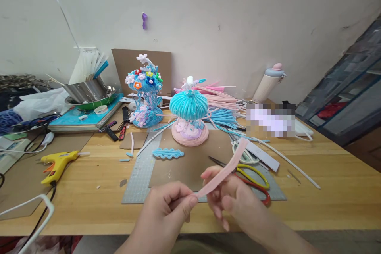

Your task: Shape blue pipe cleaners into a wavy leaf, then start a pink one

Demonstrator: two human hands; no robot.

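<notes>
My left hand (168,210) pinches one end of a flat pale pink strip of pipe cleaners (222,175) between thumb and fingers. From there the strip rises to the right, its far end free. Just behind it, my right hand (239,200) has its fingers apart and loosely curled, with no grip on the strip that I can see. Scissors with yellow and red handles (253,174) lie partly hidden past the right hand. A wavy blue pipe-cleaner piece (168,153) rests on the cardboard (190,174), before a turquoise-topped pipe-cleaner jellyfish (188,105) on a pink round base.
A second, flower-covered blue jellyfish (145,95) stands at the back left. A yellow glue gun (59,164) lies left on the table. Bundles of pink (218,97) and blue pipe cleaners (224,118) lie behind. A bottle (268,81) leans at the back right.
</notes>
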